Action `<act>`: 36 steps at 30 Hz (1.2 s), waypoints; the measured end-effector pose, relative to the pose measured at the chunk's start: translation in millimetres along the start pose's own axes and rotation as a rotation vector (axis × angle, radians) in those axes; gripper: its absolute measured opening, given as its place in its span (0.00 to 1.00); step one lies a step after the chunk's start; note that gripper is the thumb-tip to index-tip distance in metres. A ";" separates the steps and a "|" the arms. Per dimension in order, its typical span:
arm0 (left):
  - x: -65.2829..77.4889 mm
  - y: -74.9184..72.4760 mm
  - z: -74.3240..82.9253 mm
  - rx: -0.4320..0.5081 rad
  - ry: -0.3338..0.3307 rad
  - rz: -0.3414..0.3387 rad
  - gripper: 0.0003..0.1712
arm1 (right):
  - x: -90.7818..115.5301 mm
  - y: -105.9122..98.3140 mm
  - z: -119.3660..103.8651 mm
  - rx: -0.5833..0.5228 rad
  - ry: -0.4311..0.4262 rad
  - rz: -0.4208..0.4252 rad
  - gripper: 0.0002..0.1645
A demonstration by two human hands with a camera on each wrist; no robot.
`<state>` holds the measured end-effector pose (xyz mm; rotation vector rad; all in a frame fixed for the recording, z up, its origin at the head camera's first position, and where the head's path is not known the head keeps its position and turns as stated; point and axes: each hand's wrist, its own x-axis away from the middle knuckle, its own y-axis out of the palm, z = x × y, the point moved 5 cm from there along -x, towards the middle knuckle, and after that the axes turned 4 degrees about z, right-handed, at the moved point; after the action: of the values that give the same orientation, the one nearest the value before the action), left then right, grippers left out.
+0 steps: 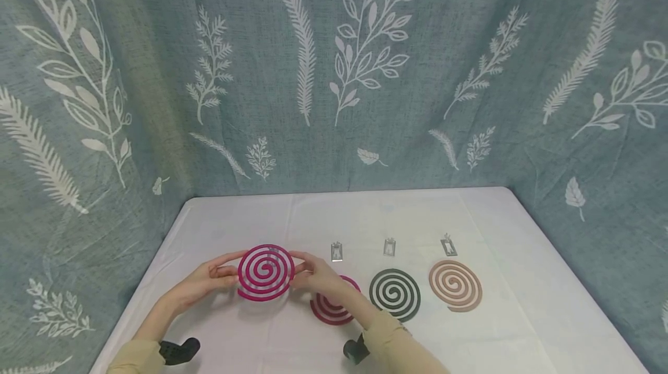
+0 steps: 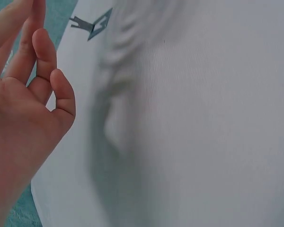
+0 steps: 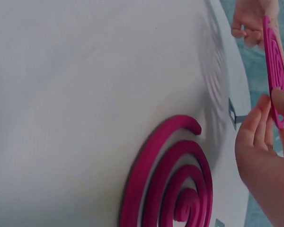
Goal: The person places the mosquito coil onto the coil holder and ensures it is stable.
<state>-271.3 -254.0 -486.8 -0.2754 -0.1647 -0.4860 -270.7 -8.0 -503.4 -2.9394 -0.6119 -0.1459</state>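
Beige sleeves (image 1: 137, 358) enter over the near edge of the desk (image 1: 532, 293), a black wrist device (image 1: 180, 352) beside each. Left grip (image 1: 202, 283) and right grip (image 1: 318, 276) both grasping: they pinch opposite sides of one magenta coil (image 1: 266, 270), raised off the desk left of centre. Key relation: a metal stand (image 2: 91, 27) shows through the coil's turns in the head view, so it lies below and beyond the coil, towards the far edge; neither grip is clearly nearer to it. Height gap not readable. Coil is round, so no long axis; flat face turned to the head camera, nearly edge-on from the right wrist. Towards the right edge: second pink coil (image 3: 183, 208), partly hidden under the right forearm (contact cannot be told), then dark green coil (image 1: 394, 291) and tan coil (image 1: 454, 285). Three further stands (image 1: 337, 244) form a row beyond these. Nothing seen between held coil and stand.
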 end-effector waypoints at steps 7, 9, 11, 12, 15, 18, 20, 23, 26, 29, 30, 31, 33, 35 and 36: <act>-1.9 2.1 7.1 0.043 0.018 0.021 0.35 | 0.9 -7.3 -6.6 -0.038 -0.019 0.014 0.37; -3.2 2.6 7.7 0.061 0.042 0.025 0.34 | 0.0 -8.6 -7.3 -0.056 -0.017 0.043 0.36; -4.3 3.0 8.4 0.080 0.068 0.033 0.34 | -0.6 -9.4 -8.2 -0.084 -0.019 0.068 0.35; -4.8 3.3 8.9 0.089 0.080 0.038 0.33 | -1.0 -9.8 -8.6 -0.094 -0.021 0.082 0.34; -6.1 4.0 10.9 0.110 0.107 0.061 0.33 | -2.1 -10.8 -10.0 -0.124 -0.034 0.121 0.31; -7.5 4.6 12.5 0.114 0.123 0.101 0.32 | -3.1 -11.8 -10.7 -0.159 -0.040 0.163 0.28; -8.3 5.2 13.5 0.108 0.131 0.140 0.31 | -3.5 -11.9 -10.9 -0.179 -0.035 0.189 0.26; -8.8 6.9 15.3 0.103 0.135 0.211 0.28 | -2.9 -11.6 -11.0 -0.189 -0.022 0.227 0.24; -8.8 9.2 17.0 0.103 0.127 0.280 0.26 | -2.3 -10.7 -12.1 -0.207 -0.024 0.255 0.23; -9.0 11.5 17.8 0.109 0.109 0.330 0.26 | -2.4 -10.2 -13.4 -0.229 -0.042 0.269 0.24; -9.1 12.2 18.0 0.114 0.104 0.345 0.26 | -2.4 -10.0 -13.7 -0.232 -0.048 0.271 0.25; -9.4 12.9 18.1 0.120 0.102 0.356 0.26 | -2.4 -10.1 -14.0 -0.236 -0.047 0.272 0.26; -10.1 13.8 17.8 0.133 0.102 0.377 0.25 | -2.7 -9.9 -14.4 -0.239 -0.046 0.267 0.28; -11.2 14.5 17.3 0.142 0.120 0.391 0.26 | -2.6 -9.8 -14.9 -0.230 -0.037 0.263 0.29; -11.8 14.9 17.0 0.147 0.133 0.400 0.26 | -2.8 -9.7 -14.9 -0.222 -0.035 0.264 0.30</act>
<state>-276.0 -231.1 -476.6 -0.1259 -0.0126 -0.0939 -278.1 -2.6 -488.0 -3.2073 -0.2178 -0.1421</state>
